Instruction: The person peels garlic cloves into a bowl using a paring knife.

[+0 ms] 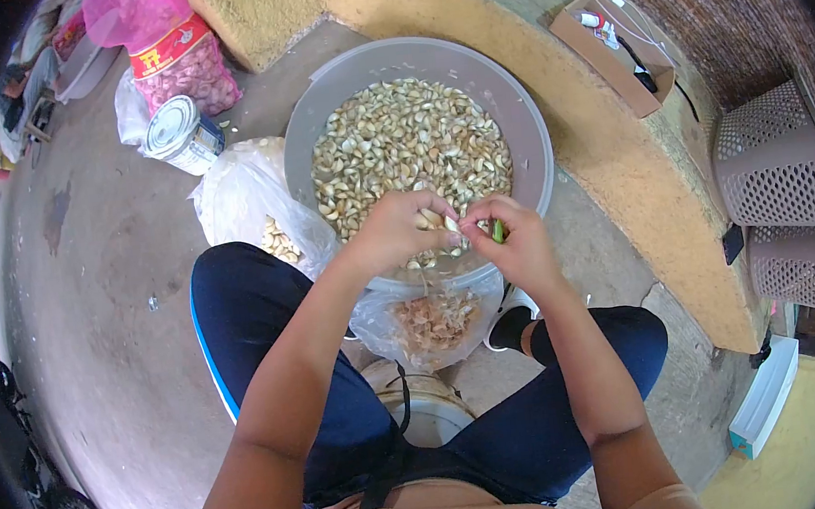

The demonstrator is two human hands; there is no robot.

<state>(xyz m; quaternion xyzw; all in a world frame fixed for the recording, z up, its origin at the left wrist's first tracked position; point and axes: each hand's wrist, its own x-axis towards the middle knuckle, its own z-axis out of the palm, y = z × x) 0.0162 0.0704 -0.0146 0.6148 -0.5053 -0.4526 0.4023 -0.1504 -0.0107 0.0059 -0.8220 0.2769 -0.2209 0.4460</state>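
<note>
Garlic cloves (406, 142) crowd the wide grey basin (408, 50), a great pale heap of them, and both hands are working at its near side, over the edge of the heap. Here's the left hand (397, 231), half curled, a few cloves gathered in its fingers, thumb and fingertips brought in close around them. One pale clove (452, 223) sits right at those fingertips, and the right hand (522, 240) meets it from the other side, thumb and forefinger pinched nearly closed at its edge. The rest of that right hand is folded around a small green item (498, 231), mostly hidden by the fingers, so I can't tell what it is.

Just below the hands, between the seated person's legs, a clear plastic bag (434, 323) holds brownish, papery skins. Over on the left, a white plastic bag (243, 200) lies right beside the basin, with peeled-looking cloves (277, 240) showing at its opening. Beyond it stands a lidded tin (192, 153), tilted, and behind that a pink net sack (185, 80) with a red label, all on the concrete floor (115, 273).
</note>
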